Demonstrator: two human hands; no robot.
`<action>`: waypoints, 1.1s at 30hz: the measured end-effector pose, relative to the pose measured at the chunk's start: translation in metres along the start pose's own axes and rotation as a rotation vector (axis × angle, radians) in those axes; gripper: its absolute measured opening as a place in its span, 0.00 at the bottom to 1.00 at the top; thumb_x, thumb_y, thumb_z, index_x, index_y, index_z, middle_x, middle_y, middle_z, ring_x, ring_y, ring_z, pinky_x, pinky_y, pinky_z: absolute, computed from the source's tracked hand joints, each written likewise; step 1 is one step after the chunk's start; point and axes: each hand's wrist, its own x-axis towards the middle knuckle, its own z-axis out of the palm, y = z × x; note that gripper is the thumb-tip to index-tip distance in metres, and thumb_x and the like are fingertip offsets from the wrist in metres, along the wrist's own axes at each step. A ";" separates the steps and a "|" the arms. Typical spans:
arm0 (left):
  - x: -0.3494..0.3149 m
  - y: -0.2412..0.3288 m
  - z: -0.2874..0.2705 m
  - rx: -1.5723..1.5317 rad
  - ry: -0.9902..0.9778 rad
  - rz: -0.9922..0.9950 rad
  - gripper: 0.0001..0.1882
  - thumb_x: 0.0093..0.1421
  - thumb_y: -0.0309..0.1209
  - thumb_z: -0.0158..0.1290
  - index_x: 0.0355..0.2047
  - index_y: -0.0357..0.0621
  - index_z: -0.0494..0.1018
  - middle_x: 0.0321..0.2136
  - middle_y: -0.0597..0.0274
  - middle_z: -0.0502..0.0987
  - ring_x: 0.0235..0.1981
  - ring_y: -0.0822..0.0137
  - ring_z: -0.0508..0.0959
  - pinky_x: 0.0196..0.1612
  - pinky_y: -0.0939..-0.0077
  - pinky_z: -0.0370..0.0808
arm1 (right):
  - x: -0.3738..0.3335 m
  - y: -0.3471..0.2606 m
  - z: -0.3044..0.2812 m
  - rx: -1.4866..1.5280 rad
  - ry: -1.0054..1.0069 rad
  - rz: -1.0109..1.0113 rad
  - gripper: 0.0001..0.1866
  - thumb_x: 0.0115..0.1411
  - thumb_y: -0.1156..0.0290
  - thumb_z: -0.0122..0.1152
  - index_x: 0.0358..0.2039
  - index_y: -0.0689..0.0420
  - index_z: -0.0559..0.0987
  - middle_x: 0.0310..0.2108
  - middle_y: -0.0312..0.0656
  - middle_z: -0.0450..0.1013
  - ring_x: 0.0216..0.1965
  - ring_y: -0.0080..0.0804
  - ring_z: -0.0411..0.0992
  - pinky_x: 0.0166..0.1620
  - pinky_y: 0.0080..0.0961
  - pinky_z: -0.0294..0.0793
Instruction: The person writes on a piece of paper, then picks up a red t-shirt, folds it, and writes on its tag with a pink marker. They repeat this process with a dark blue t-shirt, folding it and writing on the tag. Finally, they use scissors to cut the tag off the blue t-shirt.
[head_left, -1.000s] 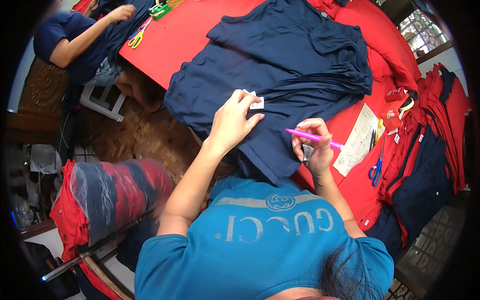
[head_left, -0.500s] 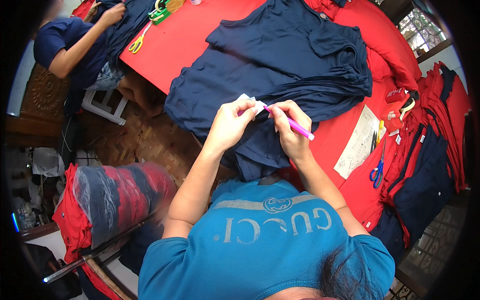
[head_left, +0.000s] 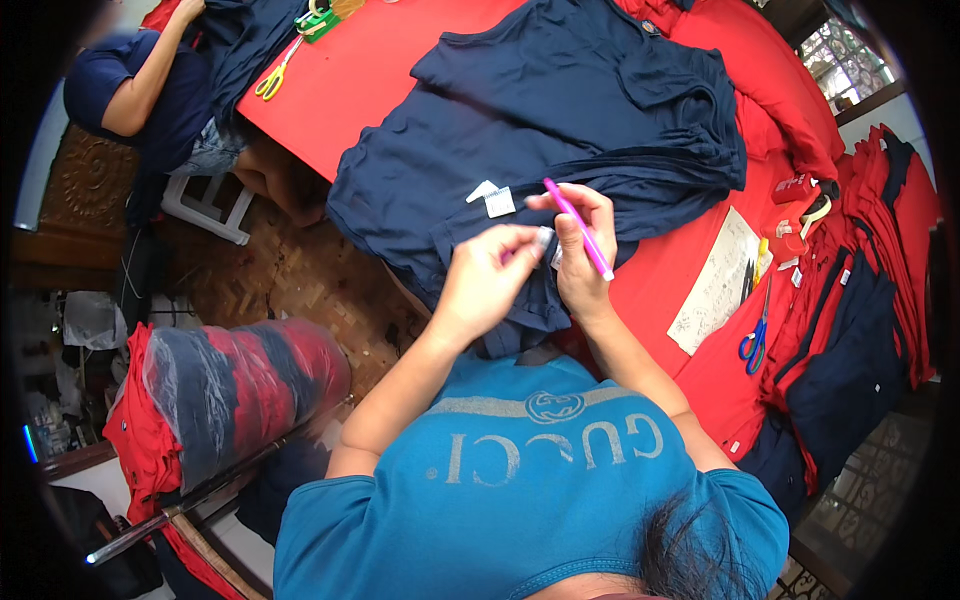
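Observation:
The pile of navy sleeveless garments lies in front of me on the red table, its near folds hanging by my lap. My left hand is closed, thumb and fingertips pinching a small white label. My right hand grips a magenta pen that slants up and left between its fingers. Another bit of white shows by the right palm; what it is I cannot make out. Small white labels rest on the navy cloth just beyond my hands.
Yellow scissors and a green tape dispenser lie far left, near a seated person. At right are a handwritten sheet, blue-handled scissors and piled red and navy garments. A plastic-wrapped bundle stands lower left.
White labels now lie on the navy cloth where my hands were. Both hands have drawn nearer to me, the left also moving right. The pen is tilted more steeply.

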 end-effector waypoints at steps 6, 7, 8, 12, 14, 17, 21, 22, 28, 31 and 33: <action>0.011 0.026 -0.024 0.513 0.109 0.203 0.07 0.55 0.28 0.60 0.34 0.40 0.79 0.31 0.55 0.78 0.33 0.59 0.81 0.40 0.69 0.76 | -0.009 -0.004 -0.011 0.149 -0.008 0.197 0.22 0.68 0.55 0.51 0.50 0.61 0.68 0.35 0.42 0.71 0.21 0.17 0.64 0.25 0.12 0.64; 0.023 0.014 -0.025 0.602 0.147 0.217 0.07 0.55 0.28 0.59 0.34 0.40 0.79 0.32 0.55 0.78 0.34 0.56 0.80 0.40 0.67 0.76 | -0.008 -0.007 -0.011 0.200 0.002 0.208 0.22 0.68 0.53 0.49 0.49 0.61 0.70 0.34 0.41 0.71 0.21 0.16 0.63 0.24 0.12 0.63; 0.032 0.001 -0.025 0.692 0.188 0.231 0.07 0.55 0.28 0.59 0.33 0.39 0.79 0.32 0.55 0.78 0.34 0.53 0.80 0.41 0.65 0.76 | -0.008 -0.008 -0.011 0.207 -0.025 0.205 0.22 0.69 0.54 0.49 0.48 0.61 0.70 0.33 0.41 0.71 0.21 0.16 0.63 0.24 0.12 0.63; 0.053 -0.034 -0.023 0.686 0.165 0.309 0.09 0.57 0.30 0.58 0.34 0.39 0.78 0.33 0.55 0.77 0.35 0.51 0.79 0.40 0.64 0.75 | -0.005 -0.016 -0.013 0.143 -0.065 0.214 0.16 0.69 0.61 0.49 0.43 0.61 0.75 0.30 0.37 0.72 0.21 0.14 0.63 0.24 0.12 0.62; 0.056 -0.037 -0.026 0.584 0.185 0.280 0.09 0.58 0.32 0.57 0.33 0.38 0.78 0.31 0.55 0.77 0.34 0.50 0.79 0.39 0.62 0.75 | -0.004 -0.018 -0.012 0.095 -0.061 0.248 0.13 0.68 0.64 0.49 0.42 0.62 0.75 0.29 0.36 0.72 0.21 0.13 0.62 0.24 0.12 0.63; 0.048 -0.025 -0.032 0.321 0.123 0.023 0.10 0.61 0.31 0.54 0.37 0.36 0.78 0.28 0.57 0.79 0.29 0.62 0.79 0.35 0.71 0.74 | 0.000 -0.022 -0.010 -0.061 -0.049 0.267 0.09 0.66 0.70 0.53 0.38 0.62 0.78 0.28 0.35 0.74 0.23 0.16 0.66 0.27 0.15 0.66; 0.034 -0.001 -0.031 0.107 0.012 -0.148 0.11 0.63 0.31 0.53 0.38 0.34 0.79 0.23 0.70 0.75 0.24 0.81 0.69 0.28 0.84 0.66 | 0.006 -0.022 -0.003 -0.238 -0.068 0.180 0.07 0.64 0.73 0.55 0.34 0.62 0.79 0.26 0.35 0.74 0.26 0.19 0.70 0.31 0.18 0.69; 0.032 -0.001 -0.031 0.048 -0.013 -0.159 0.11 0.63 0.30 0.53 0.38 0.35 0.79 0.24 0.74 0.74 0.24 0.84 0.67 0.28 0.86 0.64 | 0.006 -0.020 -0.002 -0.279 -0.080 0.154 0.07 0.64 0.74 0.55 0.33 0.63 0.79 0.26 0.35 0.74 0.26 0.19 0.70 0.31 0.18 0.69; 0.015 0.000 -0.017 -0.121 0.009 -0.165 0.10 0.62 0.30 0.55 0.37 0.35 0.79 0.21 0.71 0.75 0.21 0.83 0.67 0.24 0.84 0.65 | -0.004 -0.005 0.000 -0.036 0.030 0.006 0.11 0.65 0.73 0.55 0.45 0.63 0.74 0.37 0.41 0.73 0.32 0.23 0.73 0.35 0.20 0.72; -0.009 0.010 -0.001 0.059 -0.047 -0.128 0.09 0.60 0.28 0.56 0.35 0.34 0.79 0.23 0.65 0.79 0.24 0.78 0.73 0.29 0.80 0.72 | -0.008 -0.002 0.001 -0.113 -0.037 0.099 0.12 0.65 0.70 0.56 0.46 0.63 0.73 0.37 0.40 0.73 0.30 0.20 0.72 0.34 0.19 0.73; -0.011 0.012 -0.001 0.079 -0.001 -0.028 0.08 0.59 0.28 0.56 0.34 0.34 0.79 0.27 0.56 0.80 0.26 0.74 0.78 0.32 0.77 0.74 | -0.010 -0.006 -0.008 -0.047 -0.083 0.191 0.12 0.66 0.68 0.55 0.45 0.62 0.73 0.34 0.38 0.73 0.25 0.18 0.70 0.29 0.16 0.70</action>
